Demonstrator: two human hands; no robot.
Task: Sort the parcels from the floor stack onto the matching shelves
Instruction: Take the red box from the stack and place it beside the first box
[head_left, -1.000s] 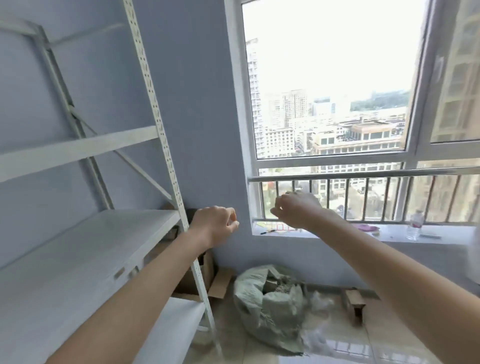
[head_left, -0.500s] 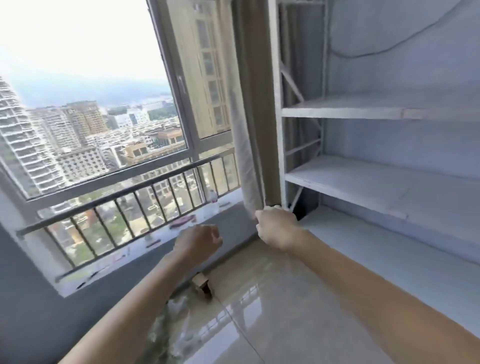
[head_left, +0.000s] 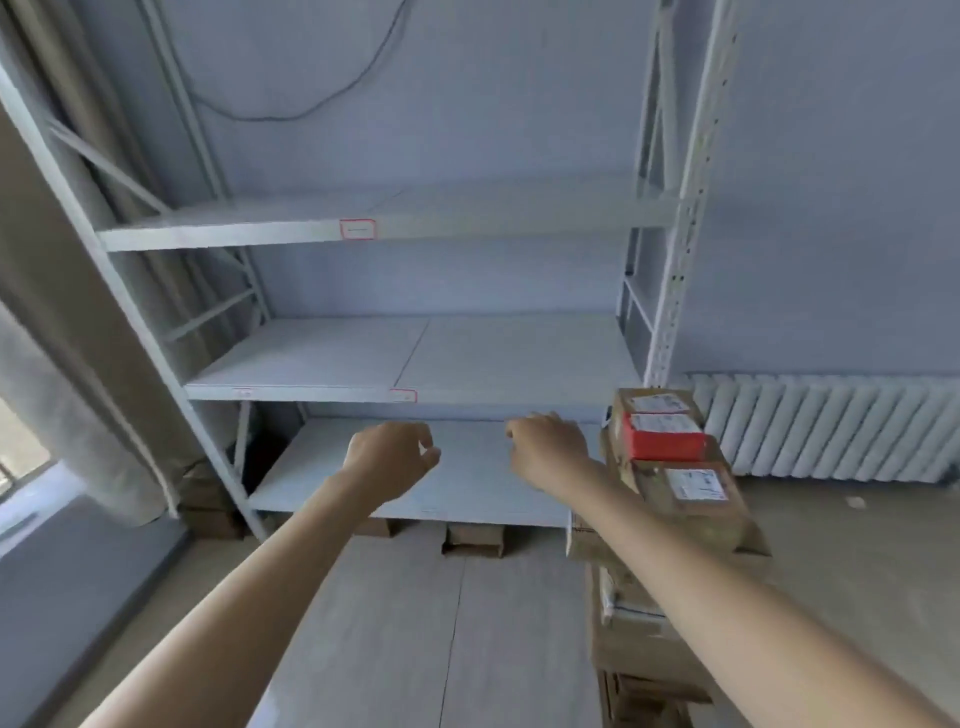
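Nearest the camera, two bare forearms reach forward over the pale tiled floor (head_left: 395, 623). Ahead of them the left hand (head_left: 392, 460) hangs in the air with its fingers loosely curled, thumb and forefinger close together, and nothing held between them. Just to its right, the right hand (head_left: 550, 449) is held the same way, fingers loosely bent and holding nothing; it hovers just beside the stack of parcels (head_left: 675, 499), and whether it touches the stack cannot be told. That stack stands on the floor at the right, partly behind the right forearm: brown cardboard boxes piled unevenly, a large one with a white label (head_left: 696, 483) near the top, a red box (head_left: 662, 444) lying on it, and another brown box with a label above that. Beyond the hands stands a white metal shelving unit (head_left: 156, 332) with three boards in view: the lowest shelf (head_left: 467, 488) directly behind the hands, the middle shelf (head_left: 415, 358) with a small red-bordered tag on its front edge, and the upper shelf (head_left: 395, 215) with a similar tag (head_left: 357, 228). Small cardboard pieces (head_left: 472, 538) sit on the floor under the lowest board. At the left a beige curtain (head_left: 57, 291) hangs beside the frame. Against the far blue wall at the right is a white radiator (head_left: 831, 426), and a dark cable (head_left: 291, 109) loops across the wall above the shelves.
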